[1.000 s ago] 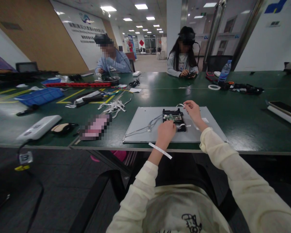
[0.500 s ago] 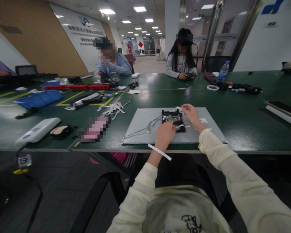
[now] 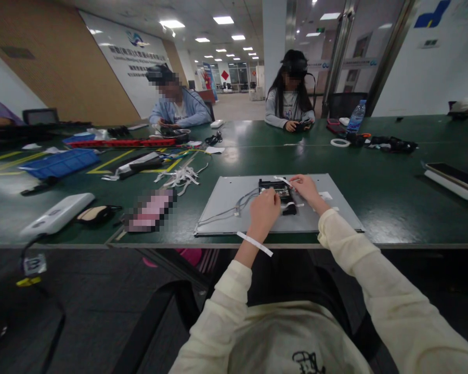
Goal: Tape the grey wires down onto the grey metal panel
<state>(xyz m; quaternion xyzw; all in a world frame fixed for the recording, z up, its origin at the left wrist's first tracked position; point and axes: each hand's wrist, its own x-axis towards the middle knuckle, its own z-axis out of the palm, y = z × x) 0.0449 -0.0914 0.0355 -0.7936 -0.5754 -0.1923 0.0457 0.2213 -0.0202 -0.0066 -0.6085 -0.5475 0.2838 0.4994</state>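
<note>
On the table lies a flat grey panel (image 3: 226, 202) carrying a black frame with a circuit board (image 3: 289, 209) and grey cables (image 3: 245, 200). My left hand (image 3: 264, 210) is over the near left part of the frame with its fingers curled in; what they pinch, if anything, is hidden. Between the fingertips of my right hand (image 3: 306, 188) is one end of a white strip of tape (image 3: 282, 181), which reaches left over the frame's far edge. Another white strip (image 3: 255, 244) sticks across my left wrist. Small white pieces (image 3: 326, 196) lie on the panel's right side.
Left of the panel are a heap of white strips (image 3: 181, 177), a pink phone-like object (image 3: 151, 210), a mouse (image 3: 97, 214), a white power strip (image 3: 58, 214) and a blue tray (image 3: 60, 163). A tape roll (image 3: 340, 142) and a bottle (image 3: 356, 117) stand beyond; two people sit opposite.
The white strip in my right hand has come left and down over the frame's far edge. My left hand has shifted slightly up along the frame.
</note>
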